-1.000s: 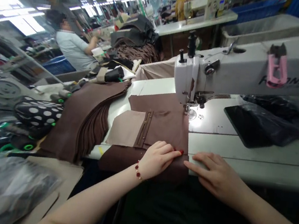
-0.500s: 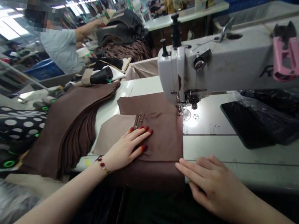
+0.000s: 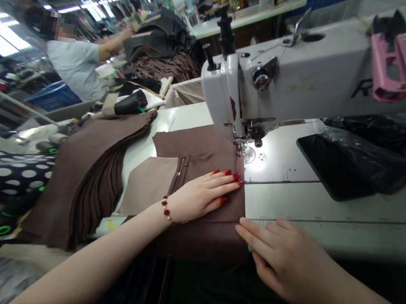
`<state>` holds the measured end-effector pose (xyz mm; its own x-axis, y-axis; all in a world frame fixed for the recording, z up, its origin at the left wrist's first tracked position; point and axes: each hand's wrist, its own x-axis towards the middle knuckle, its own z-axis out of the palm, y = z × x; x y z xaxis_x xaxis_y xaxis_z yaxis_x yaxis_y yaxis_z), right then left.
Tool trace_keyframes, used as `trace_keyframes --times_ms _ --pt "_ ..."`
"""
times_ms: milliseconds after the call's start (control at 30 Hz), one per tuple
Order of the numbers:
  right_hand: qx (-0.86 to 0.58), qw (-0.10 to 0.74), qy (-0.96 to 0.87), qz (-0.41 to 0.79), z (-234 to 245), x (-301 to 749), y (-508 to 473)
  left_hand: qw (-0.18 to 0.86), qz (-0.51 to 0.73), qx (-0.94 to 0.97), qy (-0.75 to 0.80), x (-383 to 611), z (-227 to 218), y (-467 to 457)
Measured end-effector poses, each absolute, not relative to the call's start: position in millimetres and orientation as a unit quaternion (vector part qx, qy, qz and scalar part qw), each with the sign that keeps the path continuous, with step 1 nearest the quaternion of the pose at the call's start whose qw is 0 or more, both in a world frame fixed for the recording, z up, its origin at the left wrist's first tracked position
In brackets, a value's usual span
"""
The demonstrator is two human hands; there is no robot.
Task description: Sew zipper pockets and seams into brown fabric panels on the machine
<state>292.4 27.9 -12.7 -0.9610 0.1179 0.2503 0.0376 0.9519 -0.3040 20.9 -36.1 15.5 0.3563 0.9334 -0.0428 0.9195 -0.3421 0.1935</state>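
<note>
A dark brown leather-like piece point(image 3: 205, 139) lies under the needle area of a white sewing machine point(image 3: 231, 90), its front part hanging over the table edge. A metal zipper point(image 3: 182, 169) runs along it beside a light beige panel point(image 3: 152, 182). My left hand point(image 3: 200, 195) lies flat on the brown piece, fingers stretched toward its right edge near the presser foot. At that edge, lower down, my right hand point(image 3: 282, 260) touches the piece with its extended fingertips. Its thumb is apart from the fingers, low by the table edge.
Stacked brown pieces point(image 3: 89, 170) lie to the left. A dark phone point(image 3: 332, 169) and black plastic bag point(image 3: 382, 153) lie on the right. Pink thread snips point(image 3: 393, 63) rest against the machine arm. Another person point(image 3: 74, 64) works at the back left.
My left hand has slid right across the brown piece, from the zipper to near its right edge, uncovering more zipper. The right hand has stayed at the edge. The view has shifted slightly.
</note>
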Motion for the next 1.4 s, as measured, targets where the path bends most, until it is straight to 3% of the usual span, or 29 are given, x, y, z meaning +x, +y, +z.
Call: trace_keyframes --times_ms 133,667,1400 --pt "-0.039 0.138 -0.979 0.144 -16.1 294.5 27.2 0.119 0.051 0.807 0.576 15.9 7.7 -37.6" --pt "-0.01 0.119 -0.989 0.088 -14.9 293.1 33.4 0.061 0.11 0.803 0.583 21.4 2.4 -28.1" --pt "-0.022 0.104 -0.992 0.063 -18.3 265.3 69.5 0.045 0.104 0.819 0.563 -10.0 0.1 16.4"
